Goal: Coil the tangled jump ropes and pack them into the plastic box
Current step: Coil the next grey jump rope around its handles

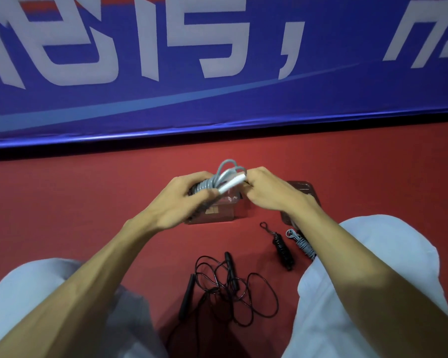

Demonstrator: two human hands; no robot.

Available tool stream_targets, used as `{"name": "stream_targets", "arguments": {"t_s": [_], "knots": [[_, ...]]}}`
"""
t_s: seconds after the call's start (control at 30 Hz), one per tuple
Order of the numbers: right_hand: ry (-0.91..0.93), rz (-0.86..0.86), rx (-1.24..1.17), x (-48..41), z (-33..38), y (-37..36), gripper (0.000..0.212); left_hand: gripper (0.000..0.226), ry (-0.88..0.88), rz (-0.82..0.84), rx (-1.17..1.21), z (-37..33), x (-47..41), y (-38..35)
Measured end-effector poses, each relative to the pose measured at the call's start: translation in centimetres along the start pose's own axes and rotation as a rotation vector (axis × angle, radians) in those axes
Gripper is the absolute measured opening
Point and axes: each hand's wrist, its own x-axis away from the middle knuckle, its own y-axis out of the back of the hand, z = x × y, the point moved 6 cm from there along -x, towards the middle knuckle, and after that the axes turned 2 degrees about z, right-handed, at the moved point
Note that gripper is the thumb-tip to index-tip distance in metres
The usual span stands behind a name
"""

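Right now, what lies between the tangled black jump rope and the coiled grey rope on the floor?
A coiled black jump rope, seen in the head view, lies between the tangled black jump rope and the coiled grey rope.

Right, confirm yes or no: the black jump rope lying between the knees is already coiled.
No, the black jump rope lies in loose, tangled loops on the red floor, with its two handles apart.
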Motion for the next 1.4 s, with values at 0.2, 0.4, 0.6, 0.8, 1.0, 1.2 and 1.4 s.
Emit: {"name": "stream_targets", "arguments": {"t_s": [0.2,0.4,0.6,0.8,1.0,1.2,1.4], "knots": [[0.045,-0.053,-0.142,0.0,1.8,0.4,0.050,0.042,-0.023,-0.163,0.240,-0.4,-0.3,1.3],[0.039,0.124,-0.151,0.4,2.0,0.0,0.027,0.015,0.029,-0.279,0.198,0.3,-0.7,2.1],[0.035,0.094,0.006,0.8,2.2,0.2,0.017,0.021,0.088,-0.437,-0.117,1.7,-0.4,3.7],[0.101,0.053,0.363,1.1,2.9,0.3,0.016,0.032,0.198,-0.401,-0.617,2.1,-0.5,3.2],[0.326,0.048,0.527,1.8,5.7,-0.5,0.018,0.036,0.250,-0.199,-0.844,3.4,-1.0,2.3],[0.403,-0.048,0.599,1.6,6.1,-0.6,0.030,0.041,0.182,0.106,-1.152,4.1,-1.0,0.5],[0.403,-0.199,0.491,1.1,5.5,0.1,0.030,0.045,0.079,0.293,-1.035,3.0,-0.6,-1.5]]}}
